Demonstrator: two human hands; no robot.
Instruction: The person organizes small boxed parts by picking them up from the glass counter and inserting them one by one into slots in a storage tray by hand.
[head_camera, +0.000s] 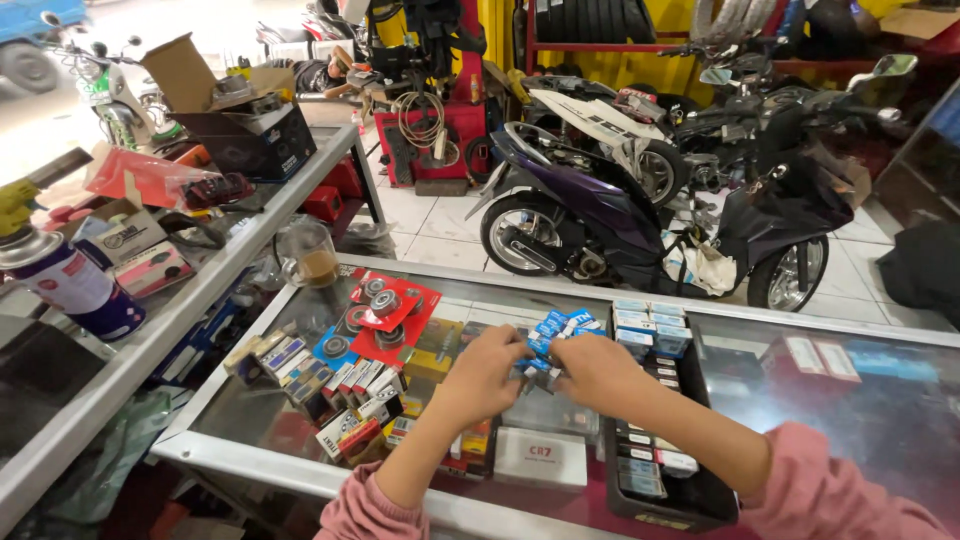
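Both my hands meet over a glass counter top. My left hand and my right hand together pinch a small bunch of blue and white packets, held just above the glass. My sleeves are pink. Under the glass, below my hands, lie small boxed parts and red blister cards with round bearings. A black tray of small boxes sits under my right forearm.
A glass mug with brown drink stands at the counter's left corner. A spray can and open cardboard boxes crowd the metal shelf on the left. A purple scooter and other motorcycles are parked on the tiled floor behind the counter.
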